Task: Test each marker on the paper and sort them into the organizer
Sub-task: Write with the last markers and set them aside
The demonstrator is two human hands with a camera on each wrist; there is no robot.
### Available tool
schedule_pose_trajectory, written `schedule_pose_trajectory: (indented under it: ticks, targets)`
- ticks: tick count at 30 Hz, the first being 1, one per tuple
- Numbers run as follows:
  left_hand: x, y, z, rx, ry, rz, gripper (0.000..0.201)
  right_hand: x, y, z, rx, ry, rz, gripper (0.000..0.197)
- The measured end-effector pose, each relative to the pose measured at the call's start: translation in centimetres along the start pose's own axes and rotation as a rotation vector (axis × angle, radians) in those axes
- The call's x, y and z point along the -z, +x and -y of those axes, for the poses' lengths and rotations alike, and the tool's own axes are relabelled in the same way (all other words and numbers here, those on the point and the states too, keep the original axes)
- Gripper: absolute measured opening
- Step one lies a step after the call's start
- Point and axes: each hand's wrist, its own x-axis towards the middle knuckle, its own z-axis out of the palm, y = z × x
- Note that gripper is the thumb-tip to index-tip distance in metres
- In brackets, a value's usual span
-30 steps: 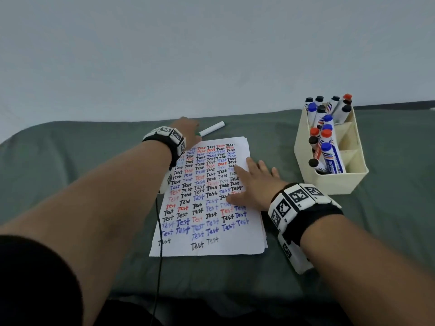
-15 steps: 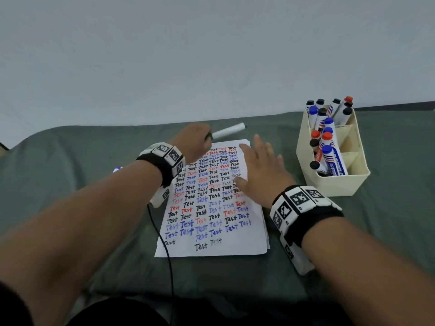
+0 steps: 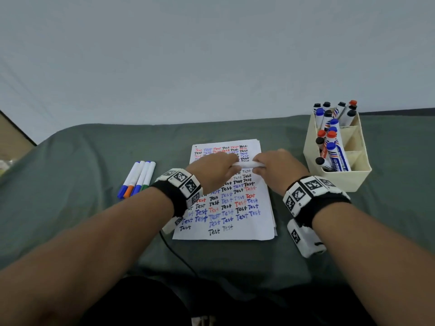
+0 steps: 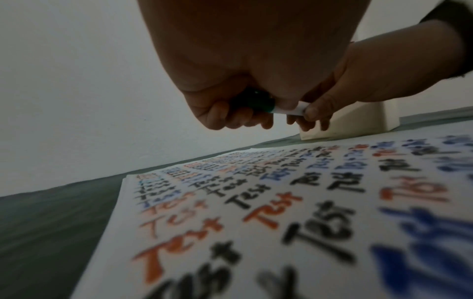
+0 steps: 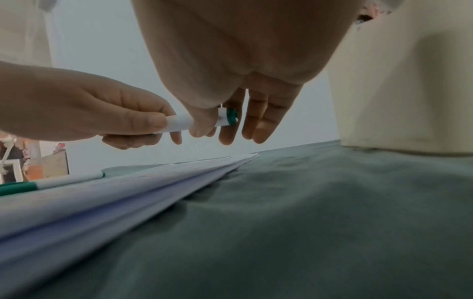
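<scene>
Gripping the green marker (image 3: 244, 164) above the paper (image 3: 226, 222) with both hands, left hand (image 3: 213, 171) on its cap and right hand (image 3: 275, 170) on its barrel, I judge uncapping comes next, needing a straight pull apart.

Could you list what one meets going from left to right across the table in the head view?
Four loose markers → left hand → held marker → right hand → organizer; the paper lies under both hands.
</scene>
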Motion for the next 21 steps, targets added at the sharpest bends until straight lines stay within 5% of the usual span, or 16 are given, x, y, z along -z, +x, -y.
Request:
schedule_pose_trajectory:
  ticks: [12, 15, 18, 21]
  targets:
    - [0.9, -0.5, 2.9, 0.028, 0.073, 0.06, 0.019, -1.3, 0.7, 1.2, 0.062, -0.076, -0.009, 0.018]
    - [1.2, -0.2, 4.0, 0.058, 0.011, 0.081, 0.031, -1.1, 0.7, 1.6, 0.045, -0.07, -0.004, 0.016]
    - [0.7, -0.4, 5.4, 0.147, -0.066, 0.025, 0.042, -1.0, 0.5, 1.6, -0.022, -0.072, -0.009, 0.015]
    - [0.3, -0.6, 7.9, 0.345, -0.12, -0.107, 0.024, -1.0, 0.3, 1.4, -0.047, -0.082, -0.029, 0.018]
